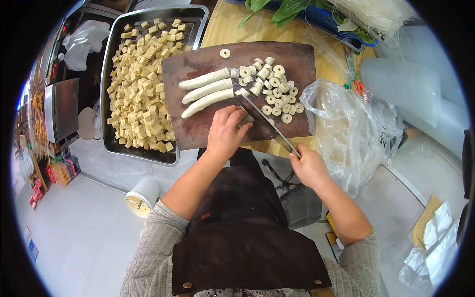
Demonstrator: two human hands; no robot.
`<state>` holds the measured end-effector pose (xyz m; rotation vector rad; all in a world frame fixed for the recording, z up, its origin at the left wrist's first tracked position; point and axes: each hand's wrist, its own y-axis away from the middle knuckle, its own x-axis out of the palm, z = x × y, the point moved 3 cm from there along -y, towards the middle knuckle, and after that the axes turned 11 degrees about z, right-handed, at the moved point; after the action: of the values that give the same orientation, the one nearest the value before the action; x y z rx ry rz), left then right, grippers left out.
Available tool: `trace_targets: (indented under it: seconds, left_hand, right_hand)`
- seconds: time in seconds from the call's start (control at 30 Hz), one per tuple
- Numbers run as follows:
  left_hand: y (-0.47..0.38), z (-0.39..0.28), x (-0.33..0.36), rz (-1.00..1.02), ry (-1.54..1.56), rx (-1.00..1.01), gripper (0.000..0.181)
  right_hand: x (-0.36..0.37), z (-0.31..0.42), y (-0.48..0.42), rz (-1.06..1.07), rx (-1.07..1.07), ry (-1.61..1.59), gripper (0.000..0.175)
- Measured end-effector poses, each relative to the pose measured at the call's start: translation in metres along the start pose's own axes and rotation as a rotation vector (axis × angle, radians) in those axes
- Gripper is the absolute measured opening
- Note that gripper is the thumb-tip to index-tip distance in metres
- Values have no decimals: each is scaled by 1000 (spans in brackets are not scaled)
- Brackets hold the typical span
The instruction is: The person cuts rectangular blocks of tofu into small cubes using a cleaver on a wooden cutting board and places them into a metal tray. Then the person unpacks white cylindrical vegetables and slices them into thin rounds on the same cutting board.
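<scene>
My right hand [310,165] grips the handle of a long knife [268,122], whose blade slants up and left over a brown cutting board [200,133]. Close to the blade's left side, my left hand [228,130] has its fingers curled near the board's lower edge; whether something small is under them cannot be told. Beyond that hand, three pale, whitish food rolls [209,89] lie side by side. Cut pieces with holes in their middles [276,91] are spread from the rolls' right ends across the board's right side. One ring-shaped slice [225,53] lies apart near the far edge.
A metal tray [202,22] heaped with tan cubes [141,85] adjoins the board at left. Clear plastic bags [341,126] crowd its right side. Leafy greens [293,11] lie in a blue container [323,20] at the far side. A white bucket [144,193] stands on the floor.
</scene>
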<state>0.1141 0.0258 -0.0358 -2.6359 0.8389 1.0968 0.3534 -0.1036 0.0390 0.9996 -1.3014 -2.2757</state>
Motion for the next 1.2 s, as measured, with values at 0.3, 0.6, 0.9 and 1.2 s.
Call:
trace_targets:
  seconds: [0.3,0.6,0.9,1.2]
  left_hand:
    - [9,6,-5,6,31,-16,33]
    - [8,9,-2,-19,-29,29,32]
    - [8,13,3,-17,-50,24,33]
    - [7,9,2,-53,-35,41,28]
  right_hand:
    - [-7,15,30,-30,-40,-14,27]
    - [5,21,38,4,-33,14,30]
    - [15,24,18,28,-21,45,28]
    - [16,11,-4,20,-11,22,30]
